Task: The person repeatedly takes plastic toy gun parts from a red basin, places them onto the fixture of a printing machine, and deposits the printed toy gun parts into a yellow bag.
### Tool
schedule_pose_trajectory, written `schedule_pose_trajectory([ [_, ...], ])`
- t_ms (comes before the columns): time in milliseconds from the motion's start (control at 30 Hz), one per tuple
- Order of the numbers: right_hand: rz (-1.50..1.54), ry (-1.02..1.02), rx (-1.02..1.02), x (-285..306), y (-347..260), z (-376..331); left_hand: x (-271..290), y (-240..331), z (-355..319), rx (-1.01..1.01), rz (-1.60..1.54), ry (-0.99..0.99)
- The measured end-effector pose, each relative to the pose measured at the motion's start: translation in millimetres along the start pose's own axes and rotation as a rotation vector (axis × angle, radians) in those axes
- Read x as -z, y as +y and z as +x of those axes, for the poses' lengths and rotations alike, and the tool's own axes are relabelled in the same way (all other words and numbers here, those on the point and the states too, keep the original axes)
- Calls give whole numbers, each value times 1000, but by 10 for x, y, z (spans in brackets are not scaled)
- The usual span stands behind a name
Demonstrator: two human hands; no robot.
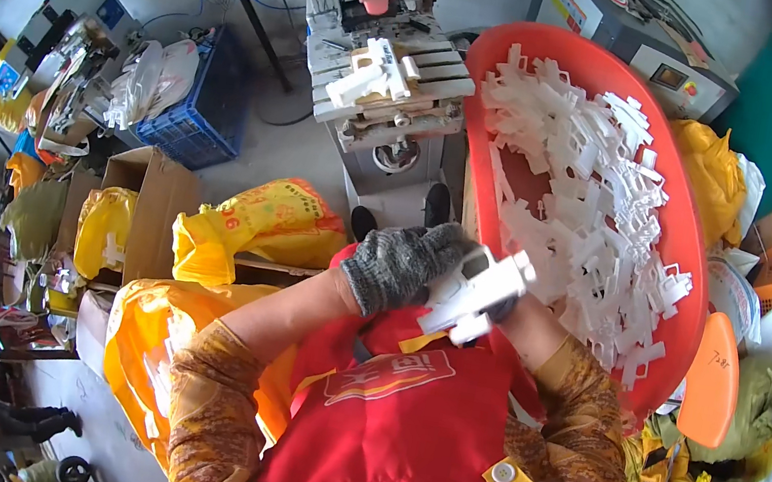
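— What do we have in hand?
— Our left hand, in a grey knitted glove, is clasped round a white moulded plastic part over our red apron. Our right hand is hidden behind that part; we cannot tell its grip.
— And around it?
— The red plastic tub heaped with similar white parts lies just right; the grey printing machine stands beyond.

L hand in grey knit glove, fingers curled shut, palm down, forearm bare, elbow bent from lower left. R hand mostly hidden just right of L fingertips; R forearm in patterned sleeve angles up from lower right.
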State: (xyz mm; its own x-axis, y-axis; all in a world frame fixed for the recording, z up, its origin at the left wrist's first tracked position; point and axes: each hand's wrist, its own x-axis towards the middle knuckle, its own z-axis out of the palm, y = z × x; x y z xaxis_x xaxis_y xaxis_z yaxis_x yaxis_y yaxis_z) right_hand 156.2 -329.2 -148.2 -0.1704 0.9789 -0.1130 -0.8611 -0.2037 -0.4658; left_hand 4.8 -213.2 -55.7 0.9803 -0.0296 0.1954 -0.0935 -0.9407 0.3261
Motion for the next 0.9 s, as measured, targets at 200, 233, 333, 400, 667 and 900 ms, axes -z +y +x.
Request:
schedule_pose_trajectory([
  [200, -790, 465, 462, -508, -399, -87, 192, -414, -240, 356, 67, 5],
  [233, -796, 449, 462, -599, -412, -98, 291, -388, -182, 437, 114, -38],
  [333, -1991, 230, 753, -667, -366, -30, 301, -453, -105, 389, 195, 44],
  [400, -2106, 255, 783, -628, -435, 77, 381, -529, -52, 375, 219, 69],
  [667, -898, 362, 585, -513, -1141, 245, 499, -1698, 225, 497, 384, 627],
  [900, -544, 424, 336, 23, -1052, 284, 853, -1815, 267, 511, 492, 505],
])
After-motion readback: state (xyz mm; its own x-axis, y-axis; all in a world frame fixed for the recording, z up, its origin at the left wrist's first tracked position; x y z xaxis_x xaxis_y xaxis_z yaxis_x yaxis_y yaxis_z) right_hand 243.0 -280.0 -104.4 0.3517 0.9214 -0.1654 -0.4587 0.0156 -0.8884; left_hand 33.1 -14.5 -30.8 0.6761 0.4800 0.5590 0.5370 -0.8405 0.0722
